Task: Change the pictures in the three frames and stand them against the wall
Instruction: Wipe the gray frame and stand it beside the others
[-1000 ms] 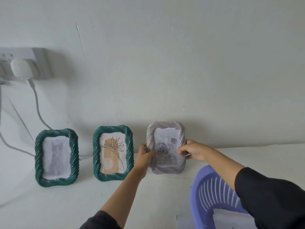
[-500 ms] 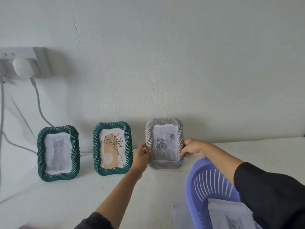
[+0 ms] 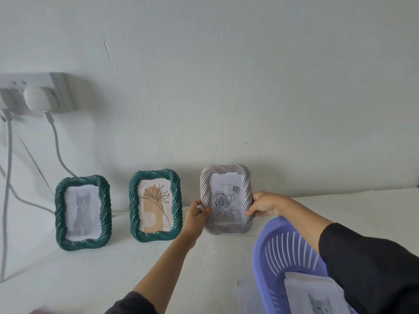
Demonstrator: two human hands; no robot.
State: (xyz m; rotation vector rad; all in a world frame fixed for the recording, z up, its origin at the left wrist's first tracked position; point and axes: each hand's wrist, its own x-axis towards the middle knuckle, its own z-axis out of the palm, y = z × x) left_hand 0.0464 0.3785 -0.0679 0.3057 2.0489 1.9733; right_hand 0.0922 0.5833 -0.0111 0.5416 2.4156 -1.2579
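The grey frame (image 3: 226, 198), rope-twisted and round-cornered, is pinched by its side edges between the left hand (image 3: 195, 214) and right hand (image 3: 263, 204). It is stood upright at the counter's (image 3: 90, 273) back edge, against the wall (image 3: 226, 87).

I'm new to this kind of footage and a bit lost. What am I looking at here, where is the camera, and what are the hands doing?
There is no machine: a person wears a wide-angle camera on the head, looking forward and down at their own hands. On a white surface, against the wall, stand two green frames, one with a cat picture, one with a plant drawing. The left hand and right hand grip the sides of a grey frame showing roses. A purple basket holding papers sits nearer the camera.
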